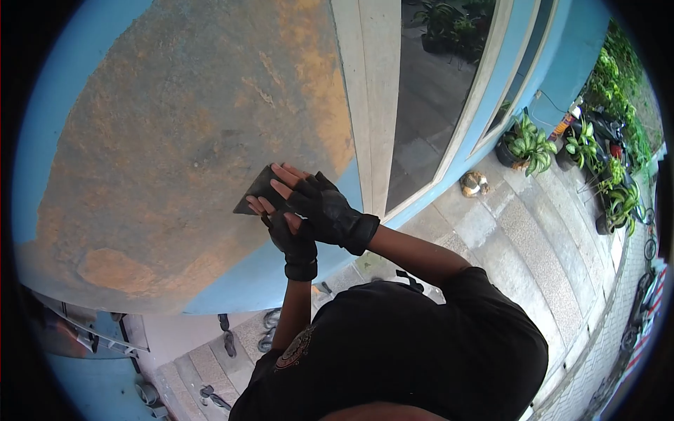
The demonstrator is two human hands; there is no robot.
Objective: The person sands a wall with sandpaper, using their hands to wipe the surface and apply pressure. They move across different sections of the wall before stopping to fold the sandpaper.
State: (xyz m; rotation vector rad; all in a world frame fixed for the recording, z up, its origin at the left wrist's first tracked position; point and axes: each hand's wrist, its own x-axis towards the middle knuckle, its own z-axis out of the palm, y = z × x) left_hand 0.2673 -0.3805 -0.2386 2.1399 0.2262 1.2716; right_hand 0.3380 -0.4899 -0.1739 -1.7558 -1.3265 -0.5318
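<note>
A dark, flat sheet of sandpaper (261, 186) lies against a curved, patchy wall (175, 140) of grey and orange-brown. My right hand (319, 203), in a black fingerless glove, holds the sheet to the wall with its fingers stretched over the upper right part. Just below, my left hand (286, 235), gloved the same way, has its fingertips on the sheet's lower edge. The two hands touch or overlap at the palms. Parts of the sheet are hidden under the fingers.
Right of the wall stand a pale door frame (368, 84) and dark glass (435, 105). A calico cat (474, 184) lies on the tiled floor (491, 231). Potted plants (526, 144) line the right side. Sandals (228, 337) are on the floor lower left.
</note>
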